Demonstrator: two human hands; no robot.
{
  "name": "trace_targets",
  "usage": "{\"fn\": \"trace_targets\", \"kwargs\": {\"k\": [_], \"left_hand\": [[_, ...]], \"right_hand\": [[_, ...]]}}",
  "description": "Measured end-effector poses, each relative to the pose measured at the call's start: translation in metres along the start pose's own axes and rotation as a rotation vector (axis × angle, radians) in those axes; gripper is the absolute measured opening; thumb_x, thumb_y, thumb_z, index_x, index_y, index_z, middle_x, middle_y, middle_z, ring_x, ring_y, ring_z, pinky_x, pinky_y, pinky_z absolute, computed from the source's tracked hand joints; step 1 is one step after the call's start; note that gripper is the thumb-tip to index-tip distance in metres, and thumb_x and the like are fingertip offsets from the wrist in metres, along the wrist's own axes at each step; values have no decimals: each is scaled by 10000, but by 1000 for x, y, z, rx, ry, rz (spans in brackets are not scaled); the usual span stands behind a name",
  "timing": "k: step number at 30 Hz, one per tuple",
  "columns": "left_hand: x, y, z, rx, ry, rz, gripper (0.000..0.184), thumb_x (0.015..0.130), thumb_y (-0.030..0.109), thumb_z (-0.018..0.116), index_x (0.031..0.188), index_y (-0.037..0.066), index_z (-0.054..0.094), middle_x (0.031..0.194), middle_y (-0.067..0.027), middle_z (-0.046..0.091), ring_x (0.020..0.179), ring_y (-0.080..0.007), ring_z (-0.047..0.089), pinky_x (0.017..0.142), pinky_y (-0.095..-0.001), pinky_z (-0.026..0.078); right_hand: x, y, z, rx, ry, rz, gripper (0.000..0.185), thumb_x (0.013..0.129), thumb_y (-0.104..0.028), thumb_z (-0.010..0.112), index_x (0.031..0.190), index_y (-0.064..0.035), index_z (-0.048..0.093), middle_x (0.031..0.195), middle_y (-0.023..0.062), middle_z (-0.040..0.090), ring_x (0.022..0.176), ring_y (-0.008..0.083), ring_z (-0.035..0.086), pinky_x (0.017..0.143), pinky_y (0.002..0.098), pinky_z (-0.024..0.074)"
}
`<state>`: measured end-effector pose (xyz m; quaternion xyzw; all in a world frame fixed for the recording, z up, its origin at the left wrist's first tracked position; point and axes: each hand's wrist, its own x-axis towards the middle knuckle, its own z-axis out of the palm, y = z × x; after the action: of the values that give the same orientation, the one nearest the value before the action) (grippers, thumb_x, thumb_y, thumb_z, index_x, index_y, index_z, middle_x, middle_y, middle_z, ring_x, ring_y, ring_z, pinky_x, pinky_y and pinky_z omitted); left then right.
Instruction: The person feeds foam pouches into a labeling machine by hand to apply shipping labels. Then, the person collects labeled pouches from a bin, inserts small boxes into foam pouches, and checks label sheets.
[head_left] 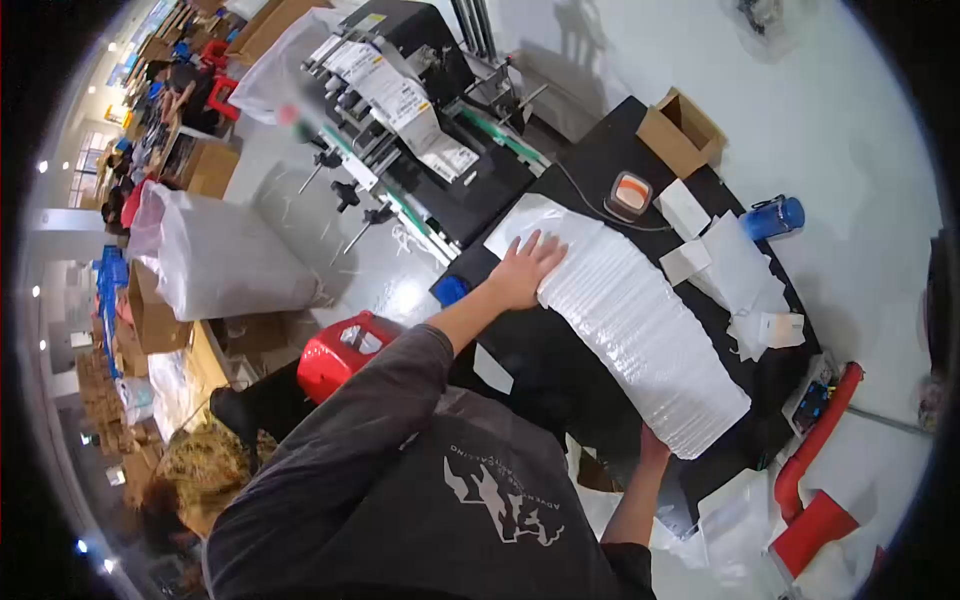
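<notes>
A long row of white, film-wrapped flat packets (640, 330) lies curved across the black table. My left hand (527, 272) rests on the row's left end, fingers spread over the shiny white surface. At the opposite end, my right hand (654, 446) touches the near edge of the packets. Its fingers are hidden under or behind the row, so I cannot see how they are bent.
A labelling machine (400, 110) with a label strip stands beyond the table (560, 370). Around the row are an open carton (683, 132), white boxes (684, 210), an orange-and-white round item (631, 192) and a blue bottle (773, 217). A red stool (345, 352) stands left.
</notes>
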<state>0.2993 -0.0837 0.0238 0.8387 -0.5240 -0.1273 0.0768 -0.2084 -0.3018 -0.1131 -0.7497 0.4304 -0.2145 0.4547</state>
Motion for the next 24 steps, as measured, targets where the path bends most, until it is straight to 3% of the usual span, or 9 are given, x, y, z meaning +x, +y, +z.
{"fn": "trace_targets", "kwargs": {"k": [4,9,13,14,16,17,21,22,24], "left_hand": [[3,-1,0,19,-15,96,921,857,282,720,1656,147,282,1707,-175,298,1575,-464,272,1208,-685,325],[-1,-44,43,-150,63,225,1024,772,329,813,1646,149,309,1721,-205,244,1580,-497,221,1240,-722,219],[4,-94,52,-281,-57,234,1114,708,380,883,1643,144,326,1725,-209,235,1574,-499,230,1237,-721,205],[19,-115,48,-279,-83,260,1144,686,397,907,1642,143,331,1726,-210,233,1572,-500,233,1236,-721,201],[27,-135,44,-289,-161,256,1216,643,430,947,1653,157,327,1726,-214,237,1567,-503,236,1240,-687,211],[24,-140,46,-299,-202,264,1240,629,441,961,1657,162,326,1726,-215,239,1566,-504,238,1241,-675,215],[33,-210,88,-457,-82,169,1246,658,499,943,1665,118,316,1708,-231,285,1565,-480,259,1250,-592,249],[26,-232,107,-533,-130,112,1233,697,531,914,1672,98,296,1716,-238,267,1581,-465,232,1261,-576,238],[18,-262,110,-594,-126,99,1175,789,550,853,1682,63,265,1728,-247,244,1604,-441,197,1275,-557,221]], "right_hand": [[-21,-73,15,82,141,107,470,1050,-435,577,1423,-152,618,1438,82,624,1338,306,546,1172,521,370],[-98,-163,76,51,153,587,301,1017,-292,602,1237,-103,681,1193,90,684,1085,240,607,996,426,448],[-130,-231,171,-510,-197,135,186,990,-178,622,1089,-64,731,998,96,731,882,187,655,855,351,511],[-128,-249,198,-414,-191,216,166,983,-150,627,1052,-54,744,949,97,743,831,174,667,819,332,526],[-106,-291,252,475,14,978,181,995,-137,659,1105,-17,740,1050,77,750,918,166,670,860,322,529],[-98,-323,271,475,43,1010,181,995,-137,659,1105,-17,740,1050,77,750,918,166,670,860,322,529],[-6,-431,321,108,-424,494,238,970,-110,702,1193,-25,710,1137,77,754,1024,210,690,913,315,526],[8,-441,325,117,-415,508,238,970,-110,702,1193,-25,710,1137,77,754,1024,210,690,913,315,526],[37,-450,334,-150,-282,33,320,933,-109,711,1246,-49,691,1200,106,736,1038,270,687,950,353,522]]}}
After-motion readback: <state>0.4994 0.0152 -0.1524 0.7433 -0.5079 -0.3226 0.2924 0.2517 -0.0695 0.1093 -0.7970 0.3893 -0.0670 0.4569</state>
